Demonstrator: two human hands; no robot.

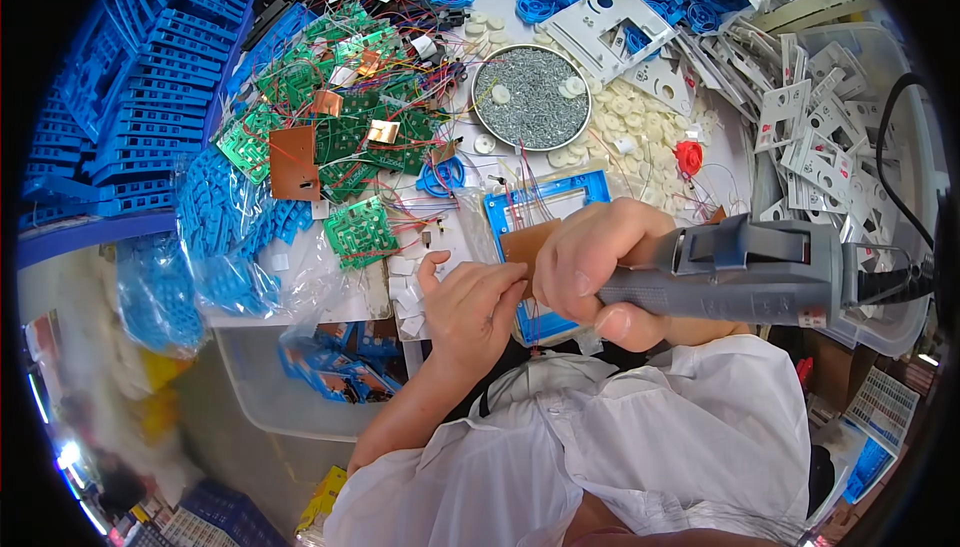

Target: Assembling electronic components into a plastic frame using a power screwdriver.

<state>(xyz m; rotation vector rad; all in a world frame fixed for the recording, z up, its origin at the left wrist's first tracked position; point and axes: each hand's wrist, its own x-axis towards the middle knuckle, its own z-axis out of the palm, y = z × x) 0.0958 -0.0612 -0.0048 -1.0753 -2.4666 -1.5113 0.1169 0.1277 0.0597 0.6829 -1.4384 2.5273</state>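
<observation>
My right hand [605,267] is wrapped round a grey electric screwdriver [740,272] with a black cord. Its front end points left and is hidden behind my fingers. Beneath it a brown circuit board [527,244] lies in a blue plastic frame [552,325] at the table's near edge. Thin wires run up from the board. My left hand [472,307] is at the board's left edge, thumb and fingers drawn together, one finger raised. Whatever is between those fingertips is too small to make out.
A round dish of small screws [530,97] stands beyond the frame. Wired green circuit boards [360,232] pile up left, near bagged blue parts [225,217]. Cream plastic discs [625,127] spread right, beside a clear bin [900,332] of white panels. Blue housings [170,97] stack far left.
</observation>
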